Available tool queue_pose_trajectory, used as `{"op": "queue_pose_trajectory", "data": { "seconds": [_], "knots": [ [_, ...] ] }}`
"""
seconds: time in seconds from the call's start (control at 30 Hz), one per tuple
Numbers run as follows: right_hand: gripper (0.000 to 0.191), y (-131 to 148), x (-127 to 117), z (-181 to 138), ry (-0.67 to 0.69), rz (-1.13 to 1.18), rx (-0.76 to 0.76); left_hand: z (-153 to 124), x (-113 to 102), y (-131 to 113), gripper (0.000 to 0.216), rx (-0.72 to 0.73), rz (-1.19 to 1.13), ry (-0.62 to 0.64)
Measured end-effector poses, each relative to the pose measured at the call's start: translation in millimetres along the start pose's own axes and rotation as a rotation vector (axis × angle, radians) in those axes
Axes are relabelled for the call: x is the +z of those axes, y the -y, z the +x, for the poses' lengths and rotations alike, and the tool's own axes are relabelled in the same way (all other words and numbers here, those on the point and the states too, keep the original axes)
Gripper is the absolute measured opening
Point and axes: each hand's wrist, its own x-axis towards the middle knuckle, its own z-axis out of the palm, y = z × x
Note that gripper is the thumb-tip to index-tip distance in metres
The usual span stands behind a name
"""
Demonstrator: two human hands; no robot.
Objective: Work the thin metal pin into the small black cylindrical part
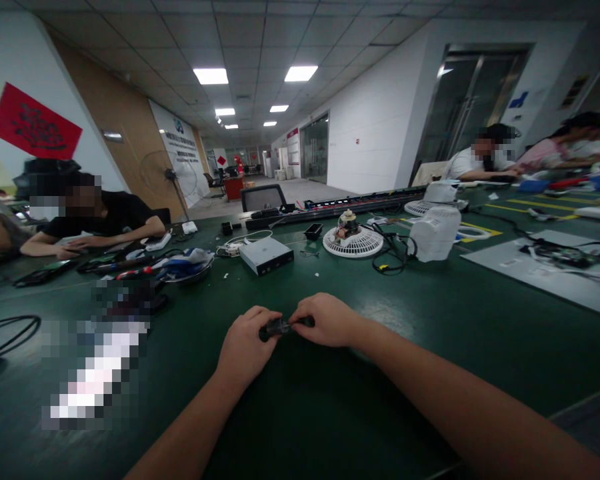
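Observation:
Over the middle of the green table (pixel 300 400), my left hand (pixel 247 343) is closed around a small dark part (pixel 276 327) whose kind I cannot make out. From the other side my right hand (pixel 327 320) pinches a thin, dark piece (pixel 305 322) with a narrow end pointing at that part. The two pieces meet or nearly meet between my fingertips; whether they are joined is too small to tell. Beyond my hands stands a white box-shaped device (pixel 267 255) with a cable behind it.
A white fan grille with a motor (pixel 353 240), a white housing (pixel 436 233) and a small black tray (pixel 313 231) lie farther back. Tools and a blue bundle (pixel 185 263) are at left, beside a blurred bright object (pixel 97 373). Other people sit at both sides.

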Motion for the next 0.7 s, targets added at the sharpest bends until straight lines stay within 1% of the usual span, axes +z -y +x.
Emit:
{"op": "queue_pose_trajectory", "data": {
  "seconds": [0.07, 0.2, 0.33, 0.4, 0.57, 0.7],
  "knots": [
    [0.024, -0.7, 0.6, 0.1, -0.007, 0.002, 0.026, 0.2, -0.8, -1.1, 0.031, 0.004, 0.001, 0.001],
    [0.024, -3.1, 2.6, 0.4, 0.0, -0.065, 0.103, 1.4, -2.3, -3.3, 0.031, -0.013, 0.013, -0.006],
    [0.023, -3.0, 3.7, -0.1, 0.016, -0.039, 0.059, 1.4, -3.6, -3.9, 0.033, -0.037, 0.025, -0.009],
    [0.023, -1.6, 3.5, 0.4, 0.006, -0.022, 0.062, 1.4, -4.5, -4.6, 0.033, -0.039, 0.026, -0.012],
    [0.022, 2.9, 3.0, 2.5, -0.087, -0.034, 0.216, 2.6, -5.9, -8.4, 0.03, -0.047, 0.017, -0.057],
    [0.019, 3.1, 6.8, 3.8, -0.109, -0.01, 0.34, 3.8, -4.6, -7.6, 0.032, -0.1, 0.016, -0.106]
  ]
}}
